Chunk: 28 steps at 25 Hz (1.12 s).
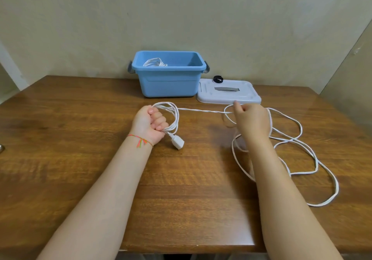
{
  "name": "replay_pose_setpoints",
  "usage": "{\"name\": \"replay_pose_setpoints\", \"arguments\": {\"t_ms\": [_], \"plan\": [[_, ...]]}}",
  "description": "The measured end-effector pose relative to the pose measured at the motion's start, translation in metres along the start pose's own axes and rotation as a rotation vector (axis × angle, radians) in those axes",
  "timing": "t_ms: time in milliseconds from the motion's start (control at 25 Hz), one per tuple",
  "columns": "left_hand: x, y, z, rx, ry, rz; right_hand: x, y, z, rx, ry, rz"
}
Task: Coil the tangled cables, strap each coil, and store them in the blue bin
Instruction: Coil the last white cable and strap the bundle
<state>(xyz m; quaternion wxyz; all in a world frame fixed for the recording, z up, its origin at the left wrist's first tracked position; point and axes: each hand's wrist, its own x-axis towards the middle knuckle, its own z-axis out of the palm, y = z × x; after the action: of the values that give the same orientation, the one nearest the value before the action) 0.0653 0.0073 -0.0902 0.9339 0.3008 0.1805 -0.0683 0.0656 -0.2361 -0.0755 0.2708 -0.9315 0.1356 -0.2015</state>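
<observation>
— Cable [203,111], white, where does it sit?

— Partly wound. The left hand [150,123] is a closed fist round a small coil [171,116] of several loops, knuckles up, held just above the wooden table [80,118]. A white plug [177,142] hangs out of the bottom of that fist and its tip looks to be touching the tabletop, though from this angle I can't be sure.

— And the other end?

— From the coil a taut, twisted stretch runs straight across to the right hand [250,119], whose fingers are curled in around the strand, thumb on top. Past that hand the rest lies loose on the table in wide, overlapping loops [314,165], spreading toward the right edge and back toward the person; the right forearm crosses over some of them.

— The bin?

— Blue bin [169,80] stands at the back of the table against the wall, open, grey latches folded down at both ends. Inside it, toward the left, is another white coil [154,62] (only its top shows over the rim, so whether it is strapped I cannot tell).

— Anything beside it?

— Its pale lid [227,94] lies flat just to the right, touching or nearly touching the bin's base, with a grey handle recess in the middle. A black strap [218,79], curled into a ring, sits on the lid's far edge. The right hand is just in front of the lid's near edge.

— The arms?

— Both bare; a thin orange and green thread bracelet [141,140] circles the left wrist.
</observation>
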Motion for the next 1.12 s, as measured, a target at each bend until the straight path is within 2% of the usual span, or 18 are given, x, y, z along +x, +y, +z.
{"name": "replay_pose_setpoints", "arguments": {"t_ms": [200, 240, 280, 360, 440, 520, 600, 640, 680, 720, 760, 840, 960, 1080, 1120], "plan": [[0.002, -0.002, -0.001, -0.088, 0.052, 0.125, 0.008, 0.011, -0.005, -0.115, 0.325, 0.016], [0.003, 0.004, -0.005, -0.119, 0.071, 0.148, 0.012, 0.02, -0.009, -0.168, 0.336, 0.065], [0.005, 0.009, -0.008, -0.134, 0.09, 0.169, 0.018, 0.03, -0.012, -0.192, 0.286, 0.147], [0.003, 0.011, -0.008, -0.088, 0.086, 0.173, 0.024, 0.039, -0.013, -0.115, 0.055, 0.222], [0.0, 0.0, 0.0, 0.02, 0.016, 0.107, 0.018, 0.027, -0.01, 0.043, -0.174, 0.11], [-0.001, -0.011, 0.006, 0.102, -0.035, 0.013, 0.009, 0.013, -0.007, 0.026, -0.314, -0.042], [-0.004, -0.012, 0.006, 0.125, -0.057, -0.042, 0.003, 0.001, -0.007, -0.246, -0.319, -0.138], [-0.005, -0.01, 0.006, 0.123, -0.063, -0.051, 0.001, -0.003, -0.008, -0.35, -0.228, -0.157], [-0.006, -0.008, 0.006, 0.124, -0.068, -0.062, -0.002, -0.007, -0.008, -0.354, -0.118, -0.173], [-0.008, -0.009, 0.006, 0.137, -0.078, -0.08, -0.006, -0.011, -0.007, -0.232, -0.028, -0.2], [-0.01, -0.011, 0.009, 0.159, -0.099, -0.104, -0.012, -0.018, -0.005, -0.02, -0.016, -0.213], [-0.015, -0.02, 0.014, 0.212, -0.158, -0.147, -0.025, -0.036, 0.002, 0.348, -0.204, -0.22], [-0.016, -0.025, 0.017, 0.234, -0.18, -0.149, -0.042, -0.048, 0.016, 0.286, -0.474, -0.288], [-0.006, -0.01, 0.008, 0.064, -0.113, -0.079, -0.034, -0.04, 0.008, 0.303, -0.683, -0.158], [-0.002, -0.002, 0.002, 0.002, -0.076, -0.044, -0.03, -0.035, 0.001, 0.316, -0.708, -0.113]]}}
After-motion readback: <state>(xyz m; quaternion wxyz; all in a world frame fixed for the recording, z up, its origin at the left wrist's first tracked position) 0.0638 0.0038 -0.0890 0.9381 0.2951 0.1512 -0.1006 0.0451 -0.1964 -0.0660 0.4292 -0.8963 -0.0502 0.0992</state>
